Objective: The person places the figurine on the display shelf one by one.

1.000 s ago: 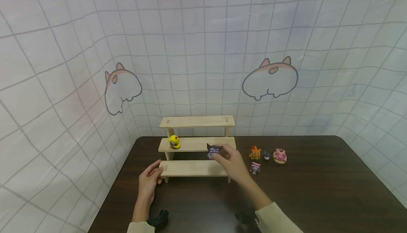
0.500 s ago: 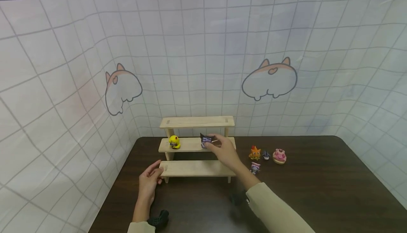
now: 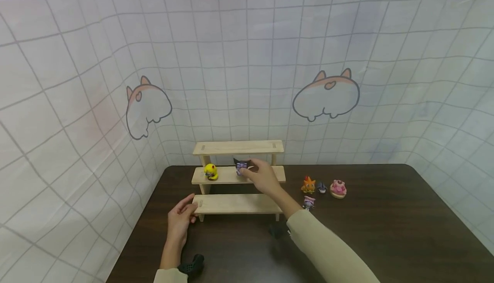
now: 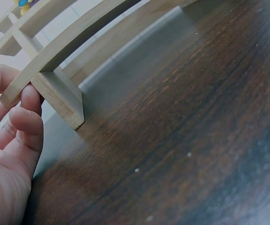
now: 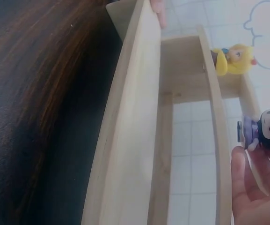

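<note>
Right hand [image 3: 262, 178] has carried the dark toy [image 3: 241, 166] leftward along the wooden stand [image 3: 235, 203], fingers still pinched on it at the middle step, right of the yellow toy [image 3: 211, 171]; placement looks near. The left-wrist view alone shows left hand [image 3: 181, 216] fingertips [image 4: 29, 101] curled against the stand's bottom-step end.
</note>
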A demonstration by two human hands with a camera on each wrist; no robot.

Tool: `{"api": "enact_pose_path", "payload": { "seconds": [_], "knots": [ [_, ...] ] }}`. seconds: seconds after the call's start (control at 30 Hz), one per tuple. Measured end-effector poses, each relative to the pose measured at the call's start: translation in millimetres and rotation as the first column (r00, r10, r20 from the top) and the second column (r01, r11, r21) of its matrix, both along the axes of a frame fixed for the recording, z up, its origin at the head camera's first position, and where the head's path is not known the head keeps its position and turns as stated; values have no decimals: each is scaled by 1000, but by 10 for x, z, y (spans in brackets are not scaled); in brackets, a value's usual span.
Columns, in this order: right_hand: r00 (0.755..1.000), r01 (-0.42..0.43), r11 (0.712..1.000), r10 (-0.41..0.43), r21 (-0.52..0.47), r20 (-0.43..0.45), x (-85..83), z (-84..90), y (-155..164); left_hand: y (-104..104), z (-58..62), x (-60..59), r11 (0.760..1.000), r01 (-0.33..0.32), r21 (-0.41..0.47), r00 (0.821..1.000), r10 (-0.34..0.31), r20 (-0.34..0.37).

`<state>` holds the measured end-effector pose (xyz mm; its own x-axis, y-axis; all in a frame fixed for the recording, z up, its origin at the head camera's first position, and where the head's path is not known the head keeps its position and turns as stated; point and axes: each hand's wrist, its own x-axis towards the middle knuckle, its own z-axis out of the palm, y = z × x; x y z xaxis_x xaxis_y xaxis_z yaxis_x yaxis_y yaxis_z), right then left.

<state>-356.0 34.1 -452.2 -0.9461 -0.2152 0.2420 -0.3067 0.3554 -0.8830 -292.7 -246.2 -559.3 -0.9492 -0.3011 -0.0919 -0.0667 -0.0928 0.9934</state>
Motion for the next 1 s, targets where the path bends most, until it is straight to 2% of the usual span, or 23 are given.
{"api": "enact_pose_path", "payload": {
  "seconds": [0.17,0.73,1.0],
  "knots": [
    [1000,-15,1000,15,12,-2,-34,25,-50,-6,3,-9,1000,-1,2,1000,1,-5],
    [1000,28,992,-28,123,2,-119,-30,-154,-8,7,-9,1000,3,0,1000,-3,3],
    [1000,24,992,-26,126,8,-127,-40,-145,1,1,-6,1000,1,1,1000,-1,5]
  ]
}}
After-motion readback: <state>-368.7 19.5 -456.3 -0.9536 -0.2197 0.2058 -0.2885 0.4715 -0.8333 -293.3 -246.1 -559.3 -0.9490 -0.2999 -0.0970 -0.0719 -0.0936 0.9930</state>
